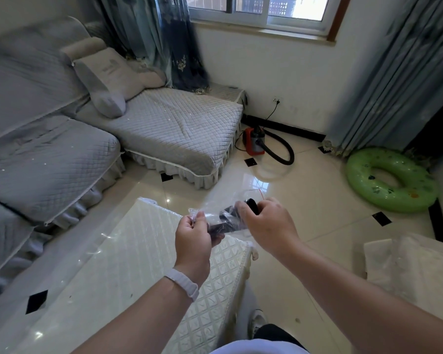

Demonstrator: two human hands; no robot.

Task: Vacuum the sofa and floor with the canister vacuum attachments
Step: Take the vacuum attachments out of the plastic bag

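- Clear thin plastic bag [221,200]: glossy, crinkled film.
- Black plastic vacuum attachment [251,205] inside the bag: smooth, with a dull sheen.
- Grey quilted cloth sofa cover [174,123]: matt, diamond-stitched texture.
- Cream floor tiles [312,190]: polished and highly reflective, with black inserts.
- Table [128,264]: cream patterned cloth under a clear glossy sheet.
- Green inflatable swim ring [363,190]: glossy, smooth plastic.
- Blue-grey curtain [384,85]: matt cloth.

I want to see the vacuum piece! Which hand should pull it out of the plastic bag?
Probably the right: the right hand grips the black attachment, while the left hand only pinches the other end of the plastic bag and can steady it.
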